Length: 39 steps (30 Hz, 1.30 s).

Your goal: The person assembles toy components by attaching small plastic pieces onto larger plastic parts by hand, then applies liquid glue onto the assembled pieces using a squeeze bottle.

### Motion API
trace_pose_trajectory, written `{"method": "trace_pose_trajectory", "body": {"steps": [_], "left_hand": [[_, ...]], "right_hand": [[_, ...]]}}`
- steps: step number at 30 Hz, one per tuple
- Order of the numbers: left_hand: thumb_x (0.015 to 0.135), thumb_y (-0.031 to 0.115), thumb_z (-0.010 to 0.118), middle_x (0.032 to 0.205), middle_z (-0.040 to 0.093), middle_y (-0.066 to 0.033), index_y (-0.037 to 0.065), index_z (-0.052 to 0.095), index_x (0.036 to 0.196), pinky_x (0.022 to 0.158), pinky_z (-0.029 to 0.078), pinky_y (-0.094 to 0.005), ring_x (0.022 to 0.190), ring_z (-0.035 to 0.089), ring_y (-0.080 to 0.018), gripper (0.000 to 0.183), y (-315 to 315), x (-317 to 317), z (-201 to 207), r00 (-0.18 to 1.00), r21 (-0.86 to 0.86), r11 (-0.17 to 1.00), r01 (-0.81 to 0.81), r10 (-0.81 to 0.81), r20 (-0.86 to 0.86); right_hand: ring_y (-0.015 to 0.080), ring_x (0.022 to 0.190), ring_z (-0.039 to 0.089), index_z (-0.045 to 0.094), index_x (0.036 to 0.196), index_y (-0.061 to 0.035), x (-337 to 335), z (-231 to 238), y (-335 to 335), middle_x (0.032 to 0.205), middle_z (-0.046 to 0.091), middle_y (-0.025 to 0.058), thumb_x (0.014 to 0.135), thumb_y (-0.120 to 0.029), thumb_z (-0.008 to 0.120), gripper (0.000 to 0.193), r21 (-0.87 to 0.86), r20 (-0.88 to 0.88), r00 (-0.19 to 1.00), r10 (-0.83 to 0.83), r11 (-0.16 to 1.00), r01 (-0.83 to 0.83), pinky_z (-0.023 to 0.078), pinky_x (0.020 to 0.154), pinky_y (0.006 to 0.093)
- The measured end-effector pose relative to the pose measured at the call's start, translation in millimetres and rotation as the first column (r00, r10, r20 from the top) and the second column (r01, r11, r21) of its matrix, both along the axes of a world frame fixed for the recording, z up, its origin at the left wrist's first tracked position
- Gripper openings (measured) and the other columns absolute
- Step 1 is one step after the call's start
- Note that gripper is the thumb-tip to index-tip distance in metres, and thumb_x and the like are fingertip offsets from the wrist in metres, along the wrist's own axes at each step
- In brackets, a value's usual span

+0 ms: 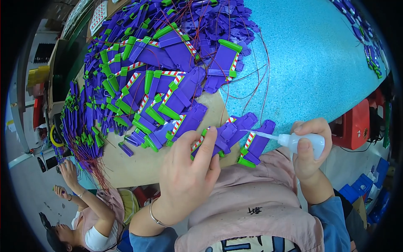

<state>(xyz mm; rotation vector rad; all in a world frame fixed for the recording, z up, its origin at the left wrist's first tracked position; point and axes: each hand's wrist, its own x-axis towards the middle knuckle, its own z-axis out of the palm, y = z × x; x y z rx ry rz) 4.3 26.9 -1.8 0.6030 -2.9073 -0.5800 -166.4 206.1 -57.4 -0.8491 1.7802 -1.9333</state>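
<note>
My right hand (311,140) is wrapped round a small white squeeze bottle (310,147) with a long thin nozzle. The nozzle's tip points left, over or just touching a purple plastic piece (245,122) at the table's near edge; I cannot tell which. My left hand (187,174) closes on a purple plastic piece (226,131) with green and red-white striped trim, its fingers covering part of it. Under the nozzle, to the right, lies another purple piece (261,136) with a striped strip and a green end (246,162).
A heap of purple and green plastic pieces (138,54) with thin red wires covers the table's left side. The blue tabletop (302,63) stretches right, with more pieces (365,38) at its far edge. A red stool (352,126) stands right. A co-worker (100,214) works at lower left.
</note>
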Motion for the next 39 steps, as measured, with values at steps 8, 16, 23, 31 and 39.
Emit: {"method": "trace_pose_trajectory", "body": {"steps": [8, 16, 23, 31, 39], "left_hand": [[0.07, 0.005, 0.072, 0.103, 0.055, -0.0161, 0.002, 0.061, 0.119, 0.067, 0.05, -0.0372, 0.084, 0.06, -0.0273, 0.051, 1, -2, 1, 1.0, 0.003, 1.0, -0.001, 0.001, 0.004], [0.07, 0.004, 0.072, 0.103, 0.056, -0.0148, 0.003, 0.062, 0.12, 0.064, 0.048, -0.0352, 0.081, 0.059, -0.025, 0.051, 3, -2, -2, 0.999, -0.046, 0.999, 0.007, -0.009, -0.033], [0.07, 0.006, 0.062, 0.099, 0.057, -0.0077, 0.005, 0.066, 0.119, 0.057, 0.041, -0.0287, 0.072, 0.054, -0.0175, 0.05, 1, -1, -8, 0.978, -0.373, 0.92, 0.122, -0.175, -0.111], [0.071, 0.007, 0.065, 0.102, 0.057, -0.01, 0.004, 0.065, 0.118, 0.059, 0.045, -0.0298, 0.074, 0.056, -0.0194, 0.047, 3, -4, -3, 0.987, -0.303, 0.947, 0.105, -0.137, -0.087], [0.078, 0.022, 0.073, 0.103, 0.056, -0.0121, 0.002, 0.061, 0.117, 0.079, 0.043, -0.0386, 0.09, 0.054, -0.0289, 0.046, 9, -25, -8, 0.987, -0.052, 0.998, 0.021, -0.029, -0.158]], "right_hand": [[0.0129, 0.075, 0.062, 0.058, 0.098, -0.0007, 5, 13, -11, 0.09, 0.065, 0.0106, 0.082, -0.005, 0.071, 0.021, -0.022, -0.044, 0.985, 0.164, 0.986, -0.165, 0.048, 0.064, 0.0242], [0.013, 0.076, 0.062, 0.058, 0.101, -0.0007, 1, 10, -2, 0.091, 0.064, 0.0103, 0.082, -0.005, 0.072, 0.024, 0.064, -0.104, 0.987, 0.119, 0.992, -0.113, 0.048, 0.065, 0.0244], [0.0131, 0.077, 0.061, 0.058, 0.101, -0.0004, 1, 16, -12, 0.092, 0.064, 0.0104, 0.082, -0.007, 0.071, 0.024, -0.013, -0.09, 0.985, 0.148, 0.989, -0.15, 0.047, 0.065, 0.0245], [0.0111, 0.076, 0.059, 0.052, 0.105, -0.0006, -6, -1, -2, 0.089, 0.059, 0.0076, 0.088, -0.015, 0.067, 0.027, -0.077, -0.011, 1.0, -0.005, 0.997, 0.004, 0.047, 0.065, 0.0239], [0.0137, 0.089, 0.062, 0.045, 0.115, -0.0003, 0, 15, -39, 0.099, 0.061, 0.0106, 0.087, -0.003, 0.066, 0.036, 0.021, 0.188, 0.982, 0.025, 0.999, -0.029, 0.05, 0.077, 0.0254]]}}
